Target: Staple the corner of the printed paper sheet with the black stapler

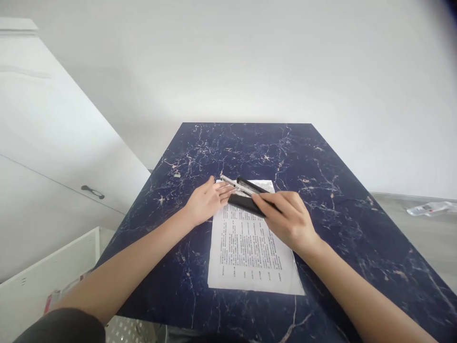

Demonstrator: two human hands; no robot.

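Head view: right hand (291, 216) grip closed around black stapler (246, 205), held over printed paper (252, 247) on dark tabletop (228, 147). Left hand (206, 201) grip loose, fingers extended by the stapler's front; contact unclear. Progress, judging from pose: stapler already opened, metal rail apart from black parts; not yet closed up. Paper lies flat, no staple made out. Hidden: paper's upper part, partly behind hands and stapler. Staples in rail: can't tell. Print too small; forearms cut off.
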